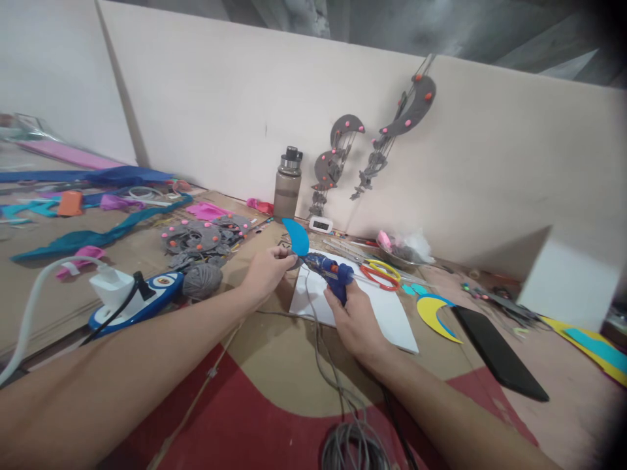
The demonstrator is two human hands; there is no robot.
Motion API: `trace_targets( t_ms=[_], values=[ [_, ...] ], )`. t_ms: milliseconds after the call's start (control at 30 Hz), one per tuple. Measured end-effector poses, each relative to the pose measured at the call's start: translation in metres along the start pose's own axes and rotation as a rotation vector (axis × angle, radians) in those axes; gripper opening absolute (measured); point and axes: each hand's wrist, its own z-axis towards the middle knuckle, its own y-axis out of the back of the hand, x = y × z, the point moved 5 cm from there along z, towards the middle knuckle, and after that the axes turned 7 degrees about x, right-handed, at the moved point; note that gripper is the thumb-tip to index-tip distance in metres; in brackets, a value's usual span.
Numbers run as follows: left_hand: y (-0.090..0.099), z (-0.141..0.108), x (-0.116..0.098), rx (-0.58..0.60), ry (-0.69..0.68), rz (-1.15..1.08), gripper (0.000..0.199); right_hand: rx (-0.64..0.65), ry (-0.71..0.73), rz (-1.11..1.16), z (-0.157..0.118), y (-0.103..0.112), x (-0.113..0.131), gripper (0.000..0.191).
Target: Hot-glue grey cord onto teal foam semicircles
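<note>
My left hand (272, 271) pinches the lower end of a blue crescent-shaped cutout (296, 236), held up above a white sheet (392, 320). In my right hand (356, 320) is a blue glue gun (337, 277), with fingers wrapped round its handle. Its nozzle points left and sits close to the crescent's lower tip; whether they touch I cannot tell. A grey cord (318, 352) hangs from near the left hand down to a coil of yarn (353, 447) at the front. Scissors with red and yellow handles (379, 277) lie just beyond the glue gun.
Right of the sheet lie a yellow crescent (434, 318) and a black phone (499, 352). A power strip (142, 300), grey yarn ball (202, 281) and grey crescents with pink dots (196, 238) lie left. A bottle (287, 186) and small digital clock (321, 224) stand behind.
</note>
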Motion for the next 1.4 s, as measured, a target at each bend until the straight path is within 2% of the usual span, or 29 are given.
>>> trace_targets(
  t_ms=[333,600,900,1033,1167,1400],
  values=[
    [0.001,0.001,-0.003,-0.033,0.026,-0.076,0.026,-0.013,-0.012,0.002,-0.001,0.0,-0.001,0.03],
    [-0.005,0.006,0.011,0.04,-0.006,-0.039,0.026,-0.032,0.052,0.013,-0.002,0.0,0.002,0.027],
    [-0.011,0.002,0.004,0.131,0.01,0.034,0.025,-0.048,0.088,0.019,-0.003,-0.001,0.004,0.026],
    [-0.008,0.002,0.005,0.085,0.014,0.035,0.024,-0.039,0.092,0.022,-0.003,-0.001,0.005,0.027],
    [-0.002,0.004,0.004,0.019,-0.008,-0.067,0.025,-0.031,0.055,0.004,-0.002,-0.002,0.001,0.03],
    [0.0,0.005,0.0,0.002,0.0,-0.256,0.029,-0.038,0.033,0.011,-0.002,0.0,0.0,0.03]
  ],
)
